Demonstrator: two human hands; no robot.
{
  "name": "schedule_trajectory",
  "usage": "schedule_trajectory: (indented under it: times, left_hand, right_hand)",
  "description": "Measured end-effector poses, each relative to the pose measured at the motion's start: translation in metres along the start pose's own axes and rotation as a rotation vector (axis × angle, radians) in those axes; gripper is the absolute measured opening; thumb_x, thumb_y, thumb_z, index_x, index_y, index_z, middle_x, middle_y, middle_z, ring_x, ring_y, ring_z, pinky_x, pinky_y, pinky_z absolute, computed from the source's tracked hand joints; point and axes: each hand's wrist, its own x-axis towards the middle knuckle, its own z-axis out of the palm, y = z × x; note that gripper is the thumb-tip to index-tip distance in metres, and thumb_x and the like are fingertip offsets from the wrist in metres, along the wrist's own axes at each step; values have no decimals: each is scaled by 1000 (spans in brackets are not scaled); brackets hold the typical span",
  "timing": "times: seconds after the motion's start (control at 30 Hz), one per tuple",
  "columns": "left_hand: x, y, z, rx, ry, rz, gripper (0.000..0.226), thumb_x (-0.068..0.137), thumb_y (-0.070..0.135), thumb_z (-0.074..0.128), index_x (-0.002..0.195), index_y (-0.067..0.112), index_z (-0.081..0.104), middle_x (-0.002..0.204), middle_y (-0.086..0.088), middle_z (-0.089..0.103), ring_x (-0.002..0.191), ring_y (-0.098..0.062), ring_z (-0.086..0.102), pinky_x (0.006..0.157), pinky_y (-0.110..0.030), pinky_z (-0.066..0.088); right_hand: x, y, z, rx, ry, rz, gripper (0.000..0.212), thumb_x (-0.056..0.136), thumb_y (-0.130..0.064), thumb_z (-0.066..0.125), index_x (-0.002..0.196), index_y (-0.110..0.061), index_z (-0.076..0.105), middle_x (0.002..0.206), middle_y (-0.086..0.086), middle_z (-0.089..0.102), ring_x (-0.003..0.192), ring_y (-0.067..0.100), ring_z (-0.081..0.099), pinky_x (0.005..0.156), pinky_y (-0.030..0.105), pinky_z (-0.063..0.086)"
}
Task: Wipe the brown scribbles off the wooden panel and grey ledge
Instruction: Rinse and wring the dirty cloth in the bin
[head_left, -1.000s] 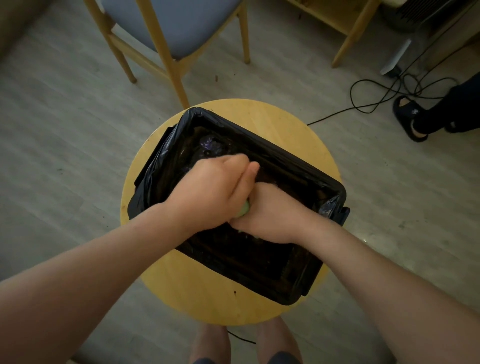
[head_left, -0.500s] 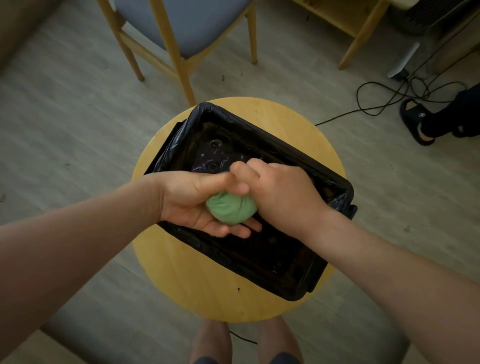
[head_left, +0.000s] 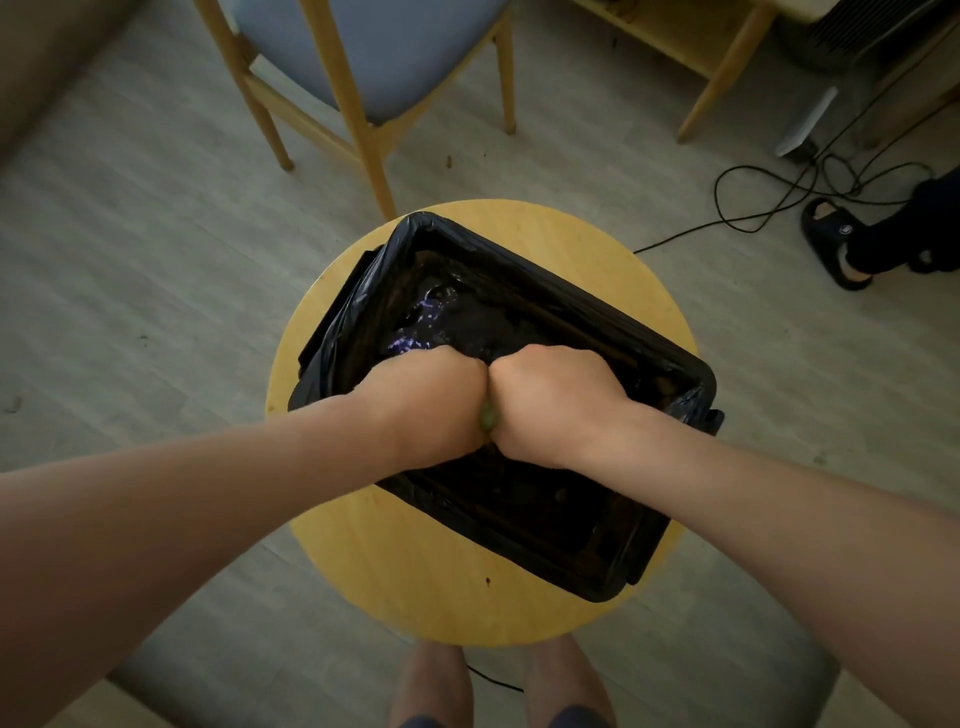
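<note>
Versus 0.5 s ago, fists turn knuckles-up, pressed side by side: left hand (head_left: 431, 400) and right hand (head_left: 553, 405) clench the balled green cloth (head_left: 487, 415), a sliver showing between them, above the black bag-lined rectangular bin (head_left: 545, 514).

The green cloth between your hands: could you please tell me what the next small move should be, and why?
Probably twist the fists opposite ways to wring the cloth into the bin. The left hand and right hand both grip it tightly, side by side, only a green sliver showing, over the bin on the stool.
</note>
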Motion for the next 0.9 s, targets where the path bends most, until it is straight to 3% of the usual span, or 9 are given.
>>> schedule_trajectory:
  times: [0.1,0.23,0.3,0.4,0.53,0.63,0.7,0.8,0.9]
  left_hand:
    - [-2,-1,3,98,110,-15,17,99,34,53,108,19,53,80,5,45,70,-22,50,60,-33,43]
    - [-2,-1,5,259,249,60,7,101,24,47,102,17,47,76,5,45,55,-18,40,50,-31,34]
    - [-6,-2,8,313,268,102,8,101,19,44,96,18,38,74,4,38,51,-16,30,47,-30,27]
    - [-9,-7,11,321,327,220,19,85,15,66,86,15,47,64,2,38,44,-19,37,43,-26,21]
    - [0,-11,8,169,343,85,23,87,29,65,93,21,44,74,5,50,57,-22,51,48,-28,32]
    - [5,-12,0,-121,227,-100,24,84,40,62,81,26,42,76,7,52,63,-16,53,57,-31,47]
    - [8,-19,3,-279,195,-146,23,82,46,61,76,26,51,75,5,60,64,-17,60,55,-30,50]
    - [11,-25,4,-454,55,-171,27,84,44,58,76,19,61,73,1,63,65,-19,62,54,-30,44]
    - [10,-22,5,-775,-47,-320,24,81,30,73,84,8,65,68,-3,58,54,-19,52,46,-28,40]
  right_hand:
    - [3,0,-2,147,-79,33,18,88,-24,61,74,-26,50,71,-3,59,60,19,57,52,29,43]
    - [3,4,-2,383,-217,60,11,92,-22,59,82,-18,60,76,4,64,63,21,61,48,29,41]
    - [2,6,0,463,-291,39,19,90,-17,60,72,-15,55,67,3,57,56,19,51,47,29,35]
    - [0,7,3,605,-328,17,28,85,-12,62,61,-15,50,54,0,48,49,16,42,46,31,31]
    - [-5,10,7,667,-110,95,9,84,-24,69,87,-19,61,75,-4,65,64,14,64,51,28,44]
    - [-20,18,11,847,-64,185,48,84,-32,72,129,-28,53,97,-8,68,76,7,69,59,21,52]
    - [-30,25,14,1078,-25,211,68,87,-31,67,150,-29,43,108,-7,69,88,6,73,79,27,60]
    - [-44,28,20,1410,102,189,56,96,-11,60,150,-20,46,121,1,69,105,16,75,97,39,59]
    - [-50,23,19,1286,232,138,29,98,-9,68,121,-23,59,109,0,75,99,12,76,91,39,62]
